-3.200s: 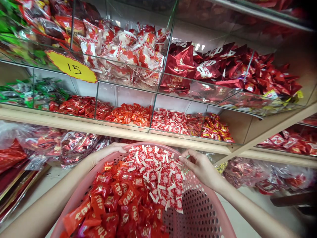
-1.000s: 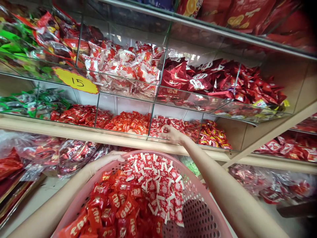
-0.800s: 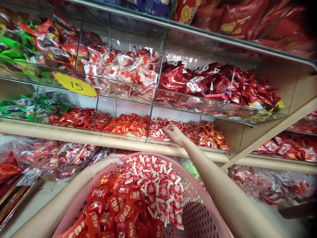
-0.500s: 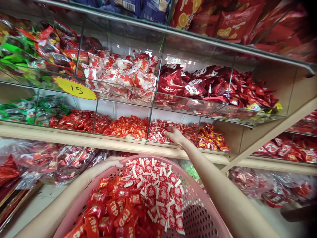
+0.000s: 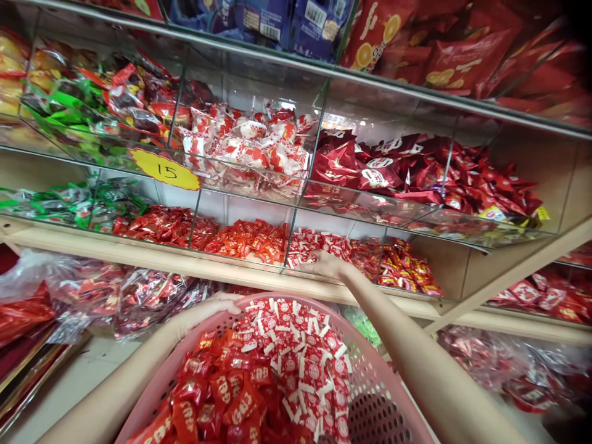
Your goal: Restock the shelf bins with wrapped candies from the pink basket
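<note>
My left hand (image 5: 217, 306) is closed on the far left rim of a pink perforated plastic basket (image 5: 383, 370). Large red wrapped candies (image 5: 222, 388) fill the basket's left side, and small red-and-white wrapped candies (image 5: 300, 351) lie heaped at its back and right. Beyond the basket, my right hand (image 5: 326, 265) reaches into a low shelf compartment, its fingers stretched out over matching red-and-white candies (image 5: 308, 242). The fingertips look slightly blurred, and nothing shows held in them.
Clear dividers split the shelf into bins. Orange-red candies (image 5: 250, 239) lie left of my right hand, red-and-yellow ones (image 5: 407, 268) to its right. Above hangs a yellow tag (image 5: 165, 169) marked 15. A wooden shelf edge (image 5: 152, 256) runs across, with plastic-bagged goods (image 5: 152, 296) underneath.
The view has shifted, so the shelves sit lower and further right. My right hand has flattened and moved toward the compartment's front. My left hand keeps its hold on the basket.
</note>
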`<state>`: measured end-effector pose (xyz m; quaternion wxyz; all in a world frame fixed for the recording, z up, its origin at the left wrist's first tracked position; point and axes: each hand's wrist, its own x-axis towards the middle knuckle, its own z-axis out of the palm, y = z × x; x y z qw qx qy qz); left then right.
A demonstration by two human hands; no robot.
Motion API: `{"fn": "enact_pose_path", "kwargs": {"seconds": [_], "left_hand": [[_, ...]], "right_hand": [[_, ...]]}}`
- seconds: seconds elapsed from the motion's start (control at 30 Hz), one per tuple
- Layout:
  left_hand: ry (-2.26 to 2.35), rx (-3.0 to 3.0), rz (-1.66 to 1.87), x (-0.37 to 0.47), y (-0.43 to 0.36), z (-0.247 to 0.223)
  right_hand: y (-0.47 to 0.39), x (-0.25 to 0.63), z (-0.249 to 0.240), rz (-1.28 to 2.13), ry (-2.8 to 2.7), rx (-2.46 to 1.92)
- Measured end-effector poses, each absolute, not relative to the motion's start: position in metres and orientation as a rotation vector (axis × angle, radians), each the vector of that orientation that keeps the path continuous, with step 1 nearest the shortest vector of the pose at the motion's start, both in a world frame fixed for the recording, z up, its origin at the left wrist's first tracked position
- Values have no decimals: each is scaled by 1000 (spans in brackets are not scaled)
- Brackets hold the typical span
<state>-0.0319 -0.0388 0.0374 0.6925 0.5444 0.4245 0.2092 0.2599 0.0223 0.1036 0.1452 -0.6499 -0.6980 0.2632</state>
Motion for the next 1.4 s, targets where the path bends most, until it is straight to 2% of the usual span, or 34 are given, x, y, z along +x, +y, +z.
{"fn": "enact_pose_path", "kwargs": {"seconds": [0.3,0.53,0.83,0.93,1.07,1.4], "left_hand": [[934,1241,458,-31,-51,51],[919,1200,474,-30,-46,48],[865,1198,469,-30,-48,50],[860,1226,455,-31,-49,47],[892,1206,470,-32,-46,39],[1059,1339,512,-33,-44,33]], "right_hand": [[11,264,103,1101,-1712,-1574],[22,278,92,1152,-1296,-1453],[-10,289,122,1351,-1101,-1131],[-43,278,128,1486,-1127,-1091],[-80,256,119,1587,-1345,-1281],[-76,216,82,1333,-1820,-1432]]}}
